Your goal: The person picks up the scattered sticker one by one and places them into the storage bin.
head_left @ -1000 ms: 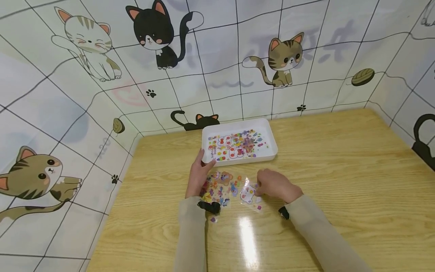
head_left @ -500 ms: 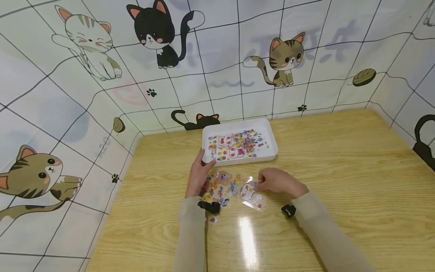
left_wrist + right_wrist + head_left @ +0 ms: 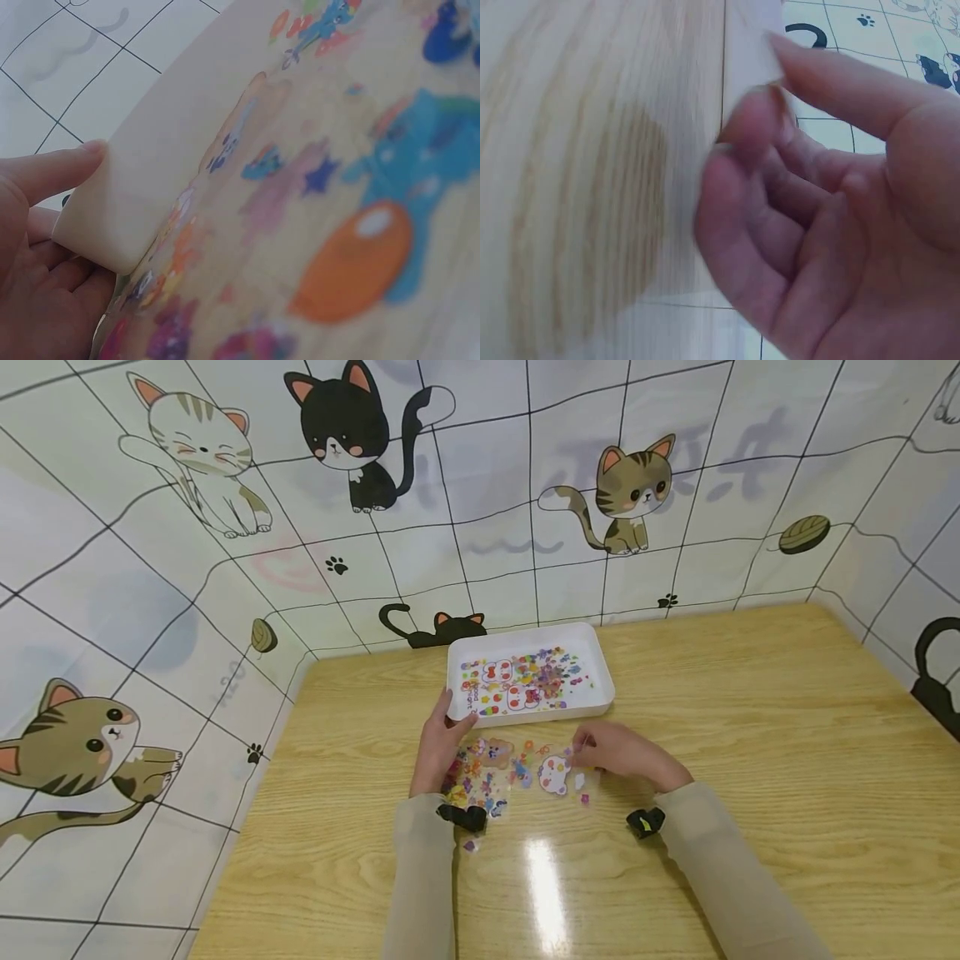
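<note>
At the front left corner of a white tray [image 3: 543, 717], my left hand [image 3: 435, 747] holds on, thumb over the rim and fingers against the outer side. The left wrist view shows this grip on the tray corner [image 3: 112, 210] closely. My right hand [image 3: 622, 752] pinches the upper right edge of a clear sticker sheet [image 3: 554, 775] with a white bear face and small shapes. In the right wrist view the thumb and curled forefinger of the right hand [image 3: 855, 202] meet; the sheet is barely visible there. Other clear sticker sheets [image 3: 480, 781] lie beside the left wrist.
Colourful stickers [image 3: 517, 681] with bunny faces, stars and hearts lie in the tray. A small purple sticker [image 3: 470, 845] sits apart near the left wrist strap. The wooden table [image 3: 750, 710] meets a wall cover [image 3: 495, 485] printed with cats.
My right hand has shifted a little right and away from me, pulling the bear sticker sheet slightly right. My left hand stays at the tray corner.
</note>
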Motion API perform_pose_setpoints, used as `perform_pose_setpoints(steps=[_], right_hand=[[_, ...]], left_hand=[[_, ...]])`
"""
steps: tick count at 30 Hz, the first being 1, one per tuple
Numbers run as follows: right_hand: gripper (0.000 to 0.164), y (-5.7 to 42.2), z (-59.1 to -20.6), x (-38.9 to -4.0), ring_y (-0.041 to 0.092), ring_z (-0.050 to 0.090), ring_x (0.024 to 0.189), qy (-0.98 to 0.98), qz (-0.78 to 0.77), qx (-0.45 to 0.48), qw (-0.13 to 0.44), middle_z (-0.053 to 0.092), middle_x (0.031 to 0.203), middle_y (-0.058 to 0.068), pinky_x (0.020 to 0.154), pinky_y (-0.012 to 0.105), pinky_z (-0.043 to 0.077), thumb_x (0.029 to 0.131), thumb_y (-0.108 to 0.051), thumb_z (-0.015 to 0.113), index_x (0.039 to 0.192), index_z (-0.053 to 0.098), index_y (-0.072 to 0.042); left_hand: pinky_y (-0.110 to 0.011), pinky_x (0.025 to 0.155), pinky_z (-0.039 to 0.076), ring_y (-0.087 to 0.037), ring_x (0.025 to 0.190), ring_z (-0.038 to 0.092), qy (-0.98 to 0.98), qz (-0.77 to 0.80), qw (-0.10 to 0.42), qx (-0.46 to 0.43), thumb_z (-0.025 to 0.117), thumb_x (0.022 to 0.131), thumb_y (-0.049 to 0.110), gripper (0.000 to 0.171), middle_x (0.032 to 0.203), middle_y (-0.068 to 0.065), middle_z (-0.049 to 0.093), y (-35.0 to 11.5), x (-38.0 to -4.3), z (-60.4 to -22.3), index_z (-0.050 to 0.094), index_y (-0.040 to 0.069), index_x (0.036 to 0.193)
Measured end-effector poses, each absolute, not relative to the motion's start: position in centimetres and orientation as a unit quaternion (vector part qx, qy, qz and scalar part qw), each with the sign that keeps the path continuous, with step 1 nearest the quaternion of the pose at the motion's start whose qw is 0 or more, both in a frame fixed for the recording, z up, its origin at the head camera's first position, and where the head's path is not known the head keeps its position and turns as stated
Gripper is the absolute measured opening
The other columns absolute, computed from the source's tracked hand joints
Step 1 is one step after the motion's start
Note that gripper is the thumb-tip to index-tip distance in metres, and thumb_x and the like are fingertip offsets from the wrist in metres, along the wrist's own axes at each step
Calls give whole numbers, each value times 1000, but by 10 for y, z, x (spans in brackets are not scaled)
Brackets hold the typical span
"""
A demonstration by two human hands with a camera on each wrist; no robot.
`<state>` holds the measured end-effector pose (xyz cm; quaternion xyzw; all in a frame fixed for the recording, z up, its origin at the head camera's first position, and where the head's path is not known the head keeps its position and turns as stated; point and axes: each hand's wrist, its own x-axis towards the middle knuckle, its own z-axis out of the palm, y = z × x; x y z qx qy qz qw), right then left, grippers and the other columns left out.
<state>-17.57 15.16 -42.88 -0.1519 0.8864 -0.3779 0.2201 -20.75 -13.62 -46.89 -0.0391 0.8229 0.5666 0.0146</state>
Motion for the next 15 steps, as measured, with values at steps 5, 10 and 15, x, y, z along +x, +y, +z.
perform_pose_setpoints(steps=[5,10,15], right_hand=[[20,155,-429,-179,15,47,51,890,-381,-144,203,52,62,3,46,27,39,84,-30,60,90,58,-11],[25,158,-428,-181,18,49,50,891,-394,-126,186,53,62,4,45,28,39,86,-33,58,94,56,-9],[22,160,-428,-181,23,50,50,883,-414,-121,187,56,66,6,44,28,39,88,-28,56,97,55,-9]], left_hand=[[-36,91,39,-15,103,49,821,570,12,-35,61,84,34,74,131,-4,44,-136,-207,-468,16,28,143],[-34,87,40,-16,99,50,825,563,13,-43,60,84,36,74,130,-3,44,-135,-208,-468,16,29,143],[-35,91,38,-16,105,48,823,566,11,-44,60,85,33,73,137,-2,37,-134,-208,-467,17,28,143]])
